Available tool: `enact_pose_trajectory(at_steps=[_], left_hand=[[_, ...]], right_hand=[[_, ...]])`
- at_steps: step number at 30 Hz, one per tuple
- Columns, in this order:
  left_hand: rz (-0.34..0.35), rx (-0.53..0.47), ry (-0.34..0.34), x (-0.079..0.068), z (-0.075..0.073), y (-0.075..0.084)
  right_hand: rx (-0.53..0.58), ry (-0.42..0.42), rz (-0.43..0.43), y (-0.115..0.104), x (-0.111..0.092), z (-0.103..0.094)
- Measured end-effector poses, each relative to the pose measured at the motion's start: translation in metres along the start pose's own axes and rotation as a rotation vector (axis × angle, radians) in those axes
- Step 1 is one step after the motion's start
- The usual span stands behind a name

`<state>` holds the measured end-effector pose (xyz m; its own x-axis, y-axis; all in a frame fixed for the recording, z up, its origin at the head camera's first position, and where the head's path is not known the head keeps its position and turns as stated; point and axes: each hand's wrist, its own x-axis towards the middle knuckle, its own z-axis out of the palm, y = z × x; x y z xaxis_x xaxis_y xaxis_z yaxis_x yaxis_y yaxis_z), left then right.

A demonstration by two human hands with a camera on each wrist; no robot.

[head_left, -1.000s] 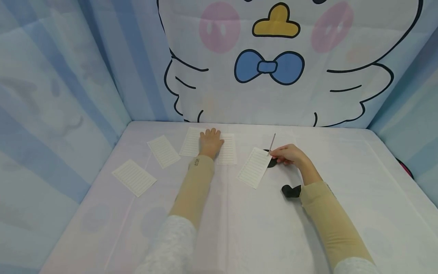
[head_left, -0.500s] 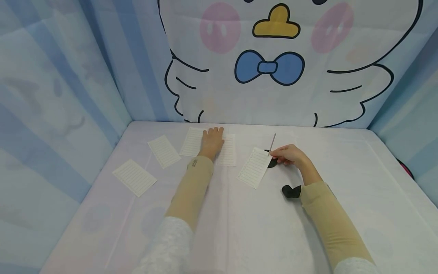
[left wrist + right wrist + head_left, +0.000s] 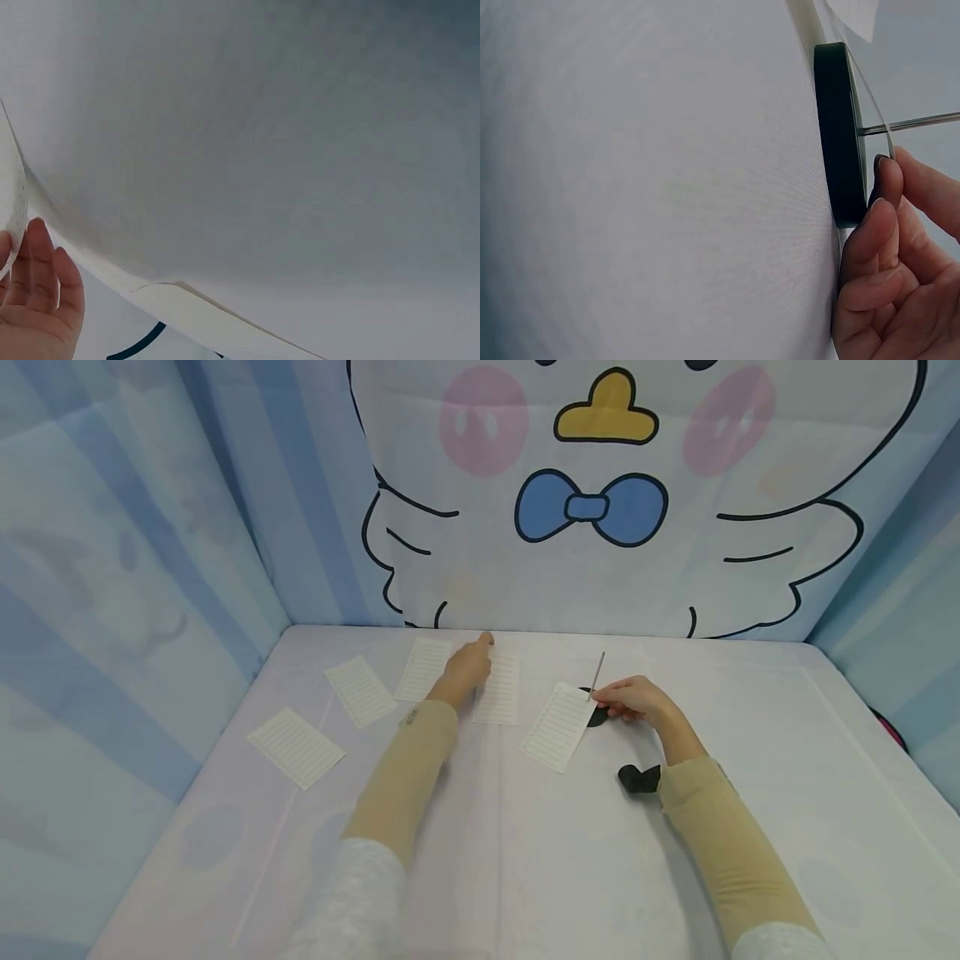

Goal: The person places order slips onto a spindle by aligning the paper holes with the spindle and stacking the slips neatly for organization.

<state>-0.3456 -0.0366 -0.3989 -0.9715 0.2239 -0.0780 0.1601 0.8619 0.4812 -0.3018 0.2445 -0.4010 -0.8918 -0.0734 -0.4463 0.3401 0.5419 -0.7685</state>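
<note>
My left hand (image 3: 468, 664) is over the upper left of a lined paper sheet (image 3: 498, 689) at the back of the table. In the left wrist view this hand (image 3: 41, 292) pinches the raised, curved edge of that sheet (image 3: 10, 195) between thumb and fingers. My right hand (image 3: 630, 696) pinches the top right corner of another lined sheet (image 3: 558, 727). This sheet is pierced by the thin metal rod of a spike file (image 3: 597, 672). Its thick black base (image 3: 838, 135) sits under the sheet in the right wrist view, just beside my fingertips.
Three more lined sheets lie to the left: one beside my left hand, a tilted sheet (image 3: 361, 692) and a nearer sheet (image 3: 296, 748). A black object with a notched, rounded end (image 3: 637, 779) is partly hidden by my right sleeve. A printed curtain (image 3: 525, 585) closes off the back.
My left hand has gone from lying flat with spread fingers to turning on its side and pinching the sheet's edge. My right hand, its sheet and the spike file stay put.
</note>
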Motion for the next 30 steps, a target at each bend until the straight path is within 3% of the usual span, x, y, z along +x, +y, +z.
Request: enact_pose_trajectory(at_steps=[4,9,17,30], left_hand=[[0.004,-0.213,-0.029,-0.002,-0.007,0.0],[-0.016,-0.404,-0.078,0.0,-0.012,-0.004],[-0.085,-0.564,-0.157,-0.004,-0.019,-0.005],[-0.052,-0.769,-0.219,-0.014,-0.027,0.007]], right_hand=[[-0.004,-0.001,-0.004,0.001,0.001,-0.001],[-0.004,-0.002,-0.008,0.003,0.003,-0.002],[-0.027,-0.005,-0.013,0.002,0.002,-0.002],[-0.014,-0.003,-0.008,0.004,0.006,-0.002]])
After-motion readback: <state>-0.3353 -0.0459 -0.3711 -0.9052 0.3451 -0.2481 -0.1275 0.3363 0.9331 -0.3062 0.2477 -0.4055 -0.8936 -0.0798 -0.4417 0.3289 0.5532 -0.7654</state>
